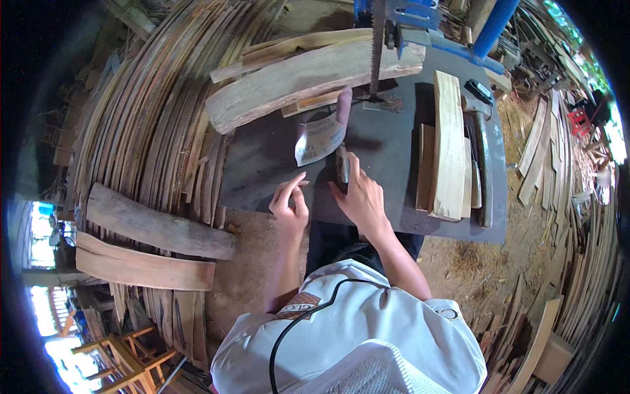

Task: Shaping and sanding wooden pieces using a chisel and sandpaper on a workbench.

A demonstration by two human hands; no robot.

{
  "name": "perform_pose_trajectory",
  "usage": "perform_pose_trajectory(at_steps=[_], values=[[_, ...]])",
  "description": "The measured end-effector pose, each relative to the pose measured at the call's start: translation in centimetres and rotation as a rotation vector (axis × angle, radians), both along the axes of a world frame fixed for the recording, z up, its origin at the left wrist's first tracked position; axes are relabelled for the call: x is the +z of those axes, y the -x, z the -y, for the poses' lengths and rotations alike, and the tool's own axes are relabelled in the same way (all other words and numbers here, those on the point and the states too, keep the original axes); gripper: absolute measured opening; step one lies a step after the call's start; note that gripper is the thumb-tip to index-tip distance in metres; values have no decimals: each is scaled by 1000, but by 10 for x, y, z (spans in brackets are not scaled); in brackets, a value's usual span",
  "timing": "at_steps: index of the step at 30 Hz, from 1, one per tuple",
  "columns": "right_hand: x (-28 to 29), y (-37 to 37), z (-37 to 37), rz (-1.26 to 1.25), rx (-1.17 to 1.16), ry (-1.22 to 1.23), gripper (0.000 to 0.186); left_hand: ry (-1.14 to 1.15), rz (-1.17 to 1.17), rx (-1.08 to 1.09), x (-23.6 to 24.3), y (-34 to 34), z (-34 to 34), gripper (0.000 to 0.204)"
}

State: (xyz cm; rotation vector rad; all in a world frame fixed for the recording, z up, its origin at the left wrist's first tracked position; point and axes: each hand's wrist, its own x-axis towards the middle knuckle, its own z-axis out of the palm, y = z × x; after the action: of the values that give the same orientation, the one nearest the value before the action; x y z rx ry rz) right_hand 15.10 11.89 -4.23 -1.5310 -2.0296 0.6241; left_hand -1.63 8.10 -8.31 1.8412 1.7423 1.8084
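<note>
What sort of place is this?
Most likely a woodworking shop: an upright toothed saw blade stands at the dark worktable, a thick curved piece of wood lies beside it, and long wooden strips are stacked on the left.

Beyond both hands, a thick pale board lies on the table, near a toothed blade. Right of the right hand rest a pale plank and a hammer. Well left of the left hand lie stacked wooden strips, a grey slab nearer it.
</note>
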Motion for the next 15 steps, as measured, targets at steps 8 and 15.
perform_pose_trajectory(at_steps=[8,15], values=[[37,-46,10,-316,-73,-117,38,-3,2,0,-1,3,4,24],[77,-87,40,-427,-364,-249,23,46,43,-19,3,0,2,28]])
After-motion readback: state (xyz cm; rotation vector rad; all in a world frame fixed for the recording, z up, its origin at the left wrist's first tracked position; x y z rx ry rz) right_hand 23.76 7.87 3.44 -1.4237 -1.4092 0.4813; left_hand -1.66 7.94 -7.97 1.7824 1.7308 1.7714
